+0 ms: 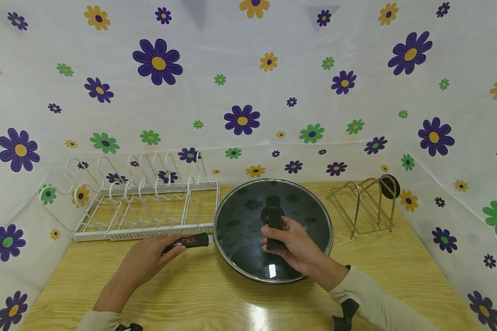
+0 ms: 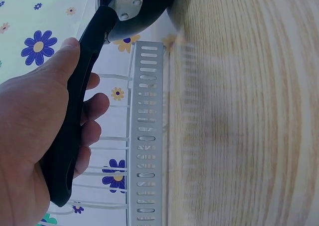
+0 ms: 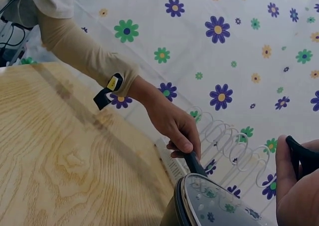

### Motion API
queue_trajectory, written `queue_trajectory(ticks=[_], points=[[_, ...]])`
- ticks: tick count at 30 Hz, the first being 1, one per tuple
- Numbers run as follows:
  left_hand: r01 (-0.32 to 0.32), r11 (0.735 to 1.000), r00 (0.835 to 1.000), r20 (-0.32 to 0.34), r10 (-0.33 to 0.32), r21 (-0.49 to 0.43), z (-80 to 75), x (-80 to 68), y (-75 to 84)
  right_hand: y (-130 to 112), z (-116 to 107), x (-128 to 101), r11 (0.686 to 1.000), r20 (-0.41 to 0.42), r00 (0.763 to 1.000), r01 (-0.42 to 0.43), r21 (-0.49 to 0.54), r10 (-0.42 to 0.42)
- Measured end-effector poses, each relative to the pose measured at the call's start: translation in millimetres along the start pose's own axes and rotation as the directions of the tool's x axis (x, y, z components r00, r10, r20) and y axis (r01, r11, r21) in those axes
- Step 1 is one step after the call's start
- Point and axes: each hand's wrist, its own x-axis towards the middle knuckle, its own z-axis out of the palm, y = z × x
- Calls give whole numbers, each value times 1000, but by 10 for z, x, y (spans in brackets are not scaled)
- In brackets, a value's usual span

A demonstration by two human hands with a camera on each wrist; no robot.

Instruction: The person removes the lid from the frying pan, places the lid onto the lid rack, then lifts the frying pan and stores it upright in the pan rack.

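Observation:
My left hand (image 1: 142, 259) grips the black handle (image 1: 196, 240) of a frying pan (image 2: 155, 16); in the left wrist view its fingers wrap round that handle. A dark glass lid (image 1: 240, 230) with a metal rim covers the pan and hides its inside. My right hand (image 1: 298, 248) holds the upright black lid handle (image 1: 274, 209) between thumb and fingers. At the lower right of the right wrist view, only part of this hand (image 3: 301, 203) shows. Whether the pan's base touches the table cannot be seen.
To the left of the pan stands a white wire dish rack (image 1: 159, 230), close behind my left hand. A metal wire rack (image 1: 358, 207) stands at the right, with a black round piece (image 1: 390, 186) at its end. Flowered sheeting (image 1: 207, 101) encloses the wooden table (image 1: 199, 294).

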Motion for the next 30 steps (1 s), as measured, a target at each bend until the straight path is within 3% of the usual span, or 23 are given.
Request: queue_trajectory(ticks=[30], points=[[7,1000,1000,7,-7,-8,-1,8,-7,76,56,20,999,-68,997,35,25,-34]])
